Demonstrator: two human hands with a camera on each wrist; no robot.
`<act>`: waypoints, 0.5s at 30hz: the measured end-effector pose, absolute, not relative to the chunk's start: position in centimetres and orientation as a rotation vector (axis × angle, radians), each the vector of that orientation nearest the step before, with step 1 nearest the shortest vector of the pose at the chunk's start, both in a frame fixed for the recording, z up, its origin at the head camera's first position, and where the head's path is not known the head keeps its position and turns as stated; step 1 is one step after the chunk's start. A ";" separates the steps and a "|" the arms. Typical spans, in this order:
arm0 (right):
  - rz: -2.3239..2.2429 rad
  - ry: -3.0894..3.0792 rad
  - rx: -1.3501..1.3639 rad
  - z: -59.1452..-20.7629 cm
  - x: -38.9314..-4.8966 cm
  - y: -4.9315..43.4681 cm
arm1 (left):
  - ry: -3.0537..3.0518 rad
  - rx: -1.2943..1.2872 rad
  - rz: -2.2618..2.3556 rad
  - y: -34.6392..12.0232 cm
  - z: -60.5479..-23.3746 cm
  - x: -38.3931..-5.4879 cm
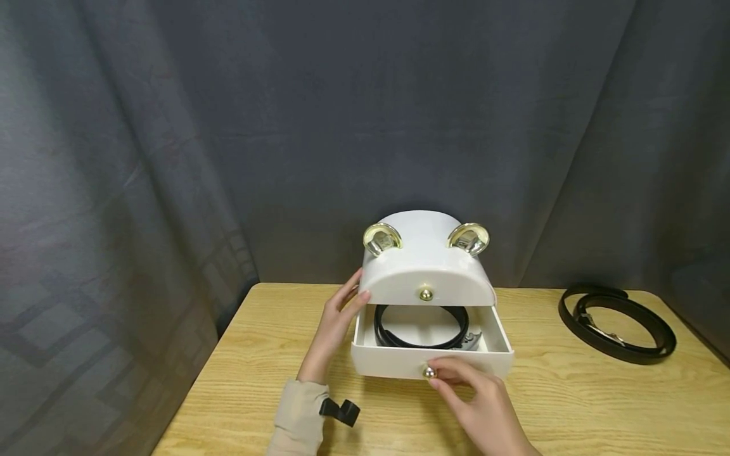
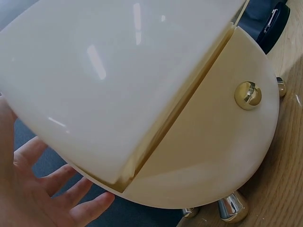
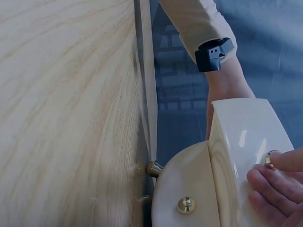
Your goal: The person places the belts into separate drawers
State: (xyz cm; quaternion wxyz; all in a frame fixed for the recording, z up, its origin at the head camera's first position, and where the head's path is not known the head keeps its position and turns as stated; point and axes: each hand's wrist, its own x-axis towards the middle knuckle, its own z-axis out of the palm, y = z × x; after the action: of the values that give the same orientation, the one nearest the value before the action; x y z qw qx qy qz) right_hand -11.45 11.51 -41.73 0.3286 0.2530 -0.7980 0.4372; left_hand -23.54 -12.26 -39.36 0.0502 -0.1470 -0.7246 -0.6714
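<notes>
A white two-drawer box (image 1: 422,253) with gold, ear-shaped trims stands on the table. Its lower drawer (image 1: 388,363) is pulled out, and inside lies a coiled black belt (image 1: 380,330) beside a small grey item (image 1: 473,341) that is hard to make out. Between thumb and forefinger, my right hand (image 1: 479,399) pinches the drawer's round gold knob (image 1: 429,372). My left hand (image 1: 335,320) rests against the box's left side with fingers extended; in the left wrist view those fingers (image 2: 61,177) are spread along the box edge. The upper drawer, with its own gold knob (image 1: 426,294), is closed.
A second coiled black belt (image 1: 644,354) with a metal buckle lies on the wooden table (image 1: 570,411), to the right of the box. Dark grey curtains (image 1: 399,114) hang behind the table and on its left side.
</notes>
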 end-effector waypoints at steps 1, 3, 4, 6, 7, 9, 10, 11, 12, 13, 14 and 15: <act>1.145 -2.088 0.660 -41.7 -11.5 11.5 | -2.206 -0.449 -2.046 -12.3 -39.3 -23.5; 1.153 -2.087 0.660 -41.6 -11.6 11.5 | -2.206 -0.447 -2.047 -12.2 -39.3 -23.5; 1.158 -2.086 0.662 -41.6 -11.7 11.5 | -2.206 -0.448 -2.046 -12.2 -39.3 -23.5; 1.163 -2.085 0.669 -41.5 -11.8 11.5 | -2.203 -0.444 -2.049 -12.2 -39.3 -23.5; 1.162 -2.085 0.672 -41.5 -11.9 11.5 | -2.203 -0.441 -2.051 -12.2 -39.3 -23.5; 1.155 -2.088 0.673 -41.5 -12.0 11.6 | -2.200 -0.440 -2.057 -12.2 -39.3 -23.5; 1.149 -2.090 0.672 -41.5 -12.1 11.6 | -2.201 -0.439 -2.059 -12.2 -39.3 -23.5; 1.148 -2.091 0.671 -41.5 -12.2 11.6 | -2.199 -0.439 -2.061 -12.2 -39.3 -23.4; 1.145 -2.093 0.668 -41.5 -12.4 11.6 | -2.200 -0.439 -2.061 -12.2 -39.3 -23.4; 1.143 -2.095 0.665 -41.5 -12.5 11.6 | -2.201 -0.441 -2.061 -12.2 -39.3 -23.4; 1.143 -2.099 0.658 -41.5 -12.6 11.6 | -2.202 -0.444 -2.062 -12.2 -39.3 -23.4; 1.144 -2.102 0.648 -41.5 -12.7 11.6 | -2.201 -0.445 -2.066 -12.2 -39.3 -23.4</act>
State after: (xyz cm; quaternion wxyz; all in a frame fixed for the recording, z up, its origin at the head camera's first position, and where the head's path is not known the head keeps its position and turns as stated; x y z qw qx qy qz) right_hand -12.74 11.58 -41.46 0.3251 0.2473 -0.8018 0.4362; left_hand -23.41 -12.15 -39.27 0.0452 -0.1457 -0.7207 -0.6763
